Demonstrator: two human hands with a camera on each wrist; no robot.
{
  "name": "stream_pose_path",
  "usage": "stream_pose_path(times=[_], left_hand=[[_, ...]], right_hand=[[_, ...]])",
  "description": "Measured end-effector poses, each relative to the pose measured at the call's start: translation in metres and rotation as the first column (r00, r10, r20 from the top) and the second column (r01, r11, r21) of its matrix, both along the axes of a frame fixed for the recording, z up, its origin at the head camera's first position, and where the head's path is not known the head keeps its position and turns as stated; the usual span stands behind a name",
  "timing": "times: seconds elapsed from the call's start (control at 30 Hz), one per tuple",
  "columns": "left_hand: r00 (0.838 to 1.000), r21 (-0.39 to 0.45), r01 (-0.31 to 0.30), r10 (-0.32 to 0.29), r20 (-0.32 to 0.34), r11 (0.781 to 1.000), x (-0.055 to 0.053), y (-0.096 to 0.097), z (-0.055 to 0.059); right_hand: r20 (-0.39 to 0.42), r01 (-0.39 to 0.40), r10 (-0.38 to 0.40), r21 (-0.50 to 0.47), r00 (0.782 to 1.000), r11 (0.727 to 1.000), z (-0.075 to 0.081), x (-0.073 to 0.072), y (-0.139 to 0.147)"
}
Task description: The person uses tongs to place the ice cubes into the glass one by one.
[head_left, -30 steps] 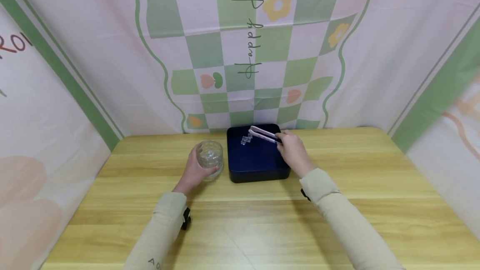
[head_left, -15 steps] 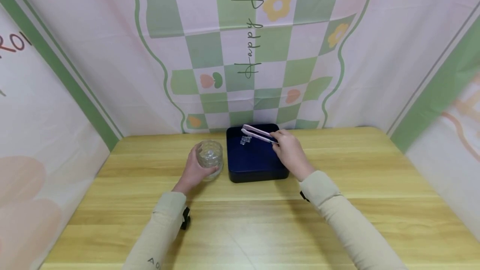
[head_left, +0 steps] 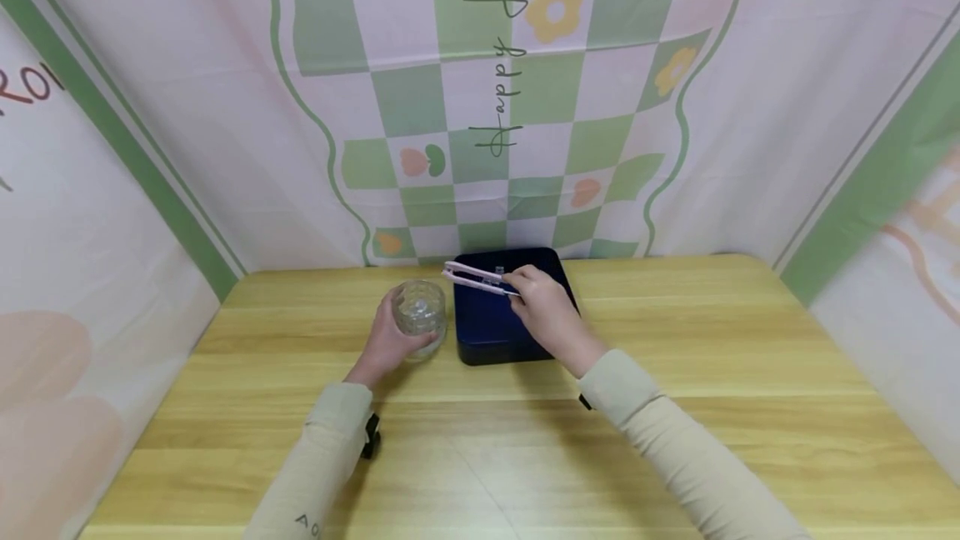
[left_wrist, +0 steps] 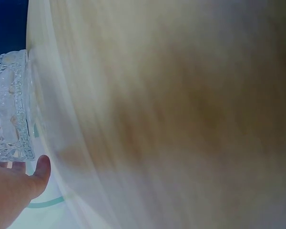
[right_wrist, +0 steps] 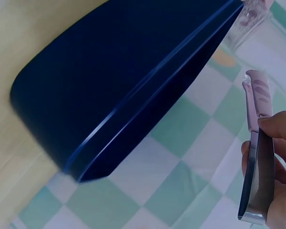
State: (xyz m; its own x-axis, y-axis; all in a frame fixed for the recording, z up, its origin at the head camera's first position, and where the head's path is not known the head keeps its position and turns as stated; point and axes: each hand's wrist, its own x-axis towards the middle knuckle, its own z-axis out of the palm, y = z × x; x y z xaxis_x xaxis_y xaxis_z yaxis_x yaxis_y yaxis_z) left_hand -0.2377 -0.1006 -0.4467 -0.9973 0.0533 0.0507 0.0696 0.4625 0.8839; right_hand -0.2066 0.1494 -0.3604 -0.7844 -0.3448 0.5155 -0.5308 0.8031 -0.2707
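In the head view my left hand (head_left: 387, 340) holds a clear cut-glass cup (head_left: 420, 311) standing on the table, thumb in front and fingers round the far side. The cup (left_wrist: 9, 107) shows its faceted wall at the left edge of the left wrist view. My right hand (head_left: 545, 307) grips small tongs (head_left: 480, 280) with pale pink tips and a metal body (right_wrist: 262, 176). Their tips hang over the left rim of a dark blue tray (head_left: 495, 340), close to the cup; whether they pinch anything is too small to tell. Small clear cubes (head_left: 498, 271) lie in the tray, partly behind the tongs.
A wood-grain table (head_left: 480, 448) carries the tray and the cup side by side. Behind its far edge hangs a checkered fabric backdrop (head_left: 480, 107), with more cloth on both sides.
My right hand has carried the tongs leftward, from above the cubes in the tray to the tray's left rim near the cup. My left hand and the cup have stayed put.
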Motion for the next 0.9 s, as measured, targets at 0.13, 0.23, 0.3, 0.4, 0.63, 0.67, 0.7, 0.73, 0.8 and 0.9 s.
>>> stream_pose_path(times=[0.13, 0.23, 0.3, 0.4, 0.63, 0.67, 0.7, 0.73, 0.8, 0.9], left_hand=[[1.000, 0.009, -0.001, 0.001, -0.010, 1.000, 0.000, 0.000, -0.001], [1.000, 0.016, 0.000, 0.001, -0.012, 1.000, 0.000, 0.000, 0.000], [1.000, 0.018, 0.001, 0.000, -0.015, 1.000, 0.000, 0.000, -0.001], [1.000, 0.019, 0.002, -0.002, -0.018, 1.000, 0.000, 0.000, -0.001], [1.000, 0.015, 0.007, -0.007, -0.012, 1.000, 0.000, 0.000, -0.001], [1.000, 0.014, 0.008, -0.008, -0.010, 1.000, 0.000, 0.000, -0.001], [1.000, 0.014, 0.008, -0.008, -0.011, 1.000, 0.000, 0.000, 0.000], [1.000, 0.013, 0.009, -0.009, -0.010, 1.000, 0.000, 0.000, 0.000], [1.000, 0.013, 0.010, -0.010, -0.013, 1.000, 0.000, 0.000, 0.000], [1.000, 0.017, 0.010, -0.010, -0.018, 1.000, 0.000, 0.000, 0.000]], right_hand=[[0.016, -0.021, 0.021, 0.019, 1.000, 1.000, -0.001, 0.004, -0.011], [0.032, -0.037, 0.036, 0.023, 0.999, 0.999, -0.003, 0.006, -0.017], [0.047, -0.048, 0.047, 0.023, 0.998, 0.999, -0.005, 0.007, -0.021], [0.063, -0.062, 0.060, 0.030, 0.996, 0.998, -0.008, 0.008, -0.025], [0.083, -0.074, 0.069, 0.052, 0.994, 0.996, -0.012, 0.009, -0.028], [0.085, -0.075, 0.071, 0.052, 0.994, 0.996, -0.013, 0.009, -0.028], [0.085, -0.076, 0.072, 0.053, 0.994, 0.996, -0.013, 0.009, -0.028], [0.084, -0.077, 0.072, 0.053, 0.994, 0.996, -0.013, 0.009, -0.029], [0.082, -0.078, 0.074, 0.053, 0.994, 0.996, -0.013, 0.010, -0.029], [0.076, -0.077, 0.072, 0.057, 0.994, 0.995, -0.012, 0.009, -0.030]])
